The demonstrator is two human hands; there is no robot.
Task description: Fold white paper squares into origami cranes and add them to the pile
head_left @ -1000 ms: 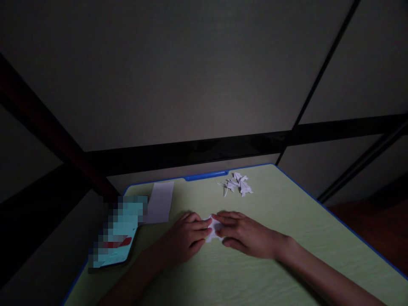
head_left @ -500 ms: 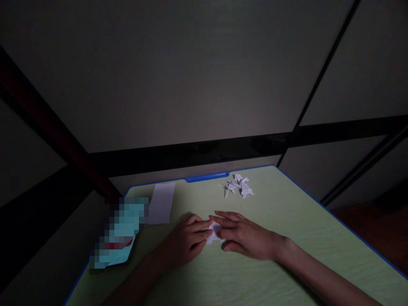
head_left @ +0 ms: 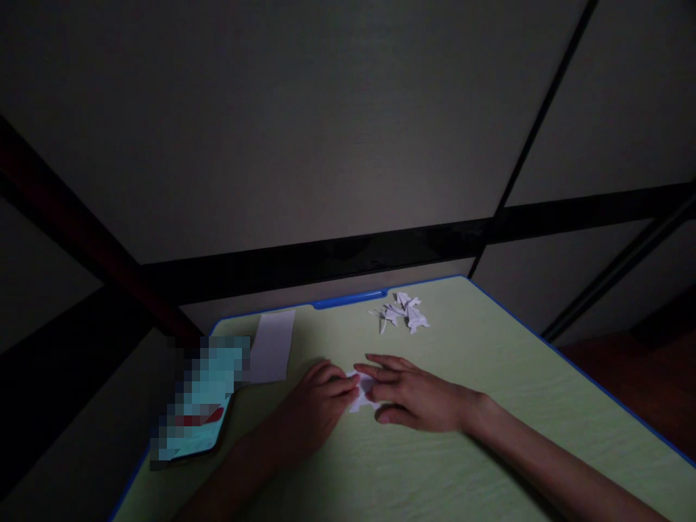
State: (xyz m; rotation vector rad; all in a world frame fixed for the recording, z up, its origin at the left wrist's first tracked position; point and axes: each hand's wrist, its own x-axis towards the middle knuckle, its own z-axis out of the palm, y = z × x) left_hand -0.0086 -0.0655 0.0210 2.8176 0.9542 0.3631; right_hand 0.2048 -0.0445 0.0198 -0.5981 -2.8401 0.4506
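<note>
A small folded piece of white paper (head_left: 364,391) lies on the light green table between my hands. My left hand (head_left: 322,395) pinches its left edge, thumb and forefinger closed together on it. From the other side, my right hand (head_left: 407,391) stays open, its fingers spread and their tips resting on the paper's right part. These fingers hide some of the folds. Farther back lie several small folded paper figures (head_left: 416,317) in a loose cluster, with thin paper strips (head_left: 382,325) at their left.
A blank white paper sheet (head_left: 273,344) is at the back left, beside a phone (head_left: 204,402) with a lit, blurred screen. The table (head_left: 489,348) has a blue rim and a blue handle piece (head_left: 351,299) at its far edge. Cabinet panels (head_left: 326,130) rise behind.
My left fingers have drawn together into a tighter pinch on the paper. My right hand keeps its spread over it. The whole view has shifted slightly.
</note>
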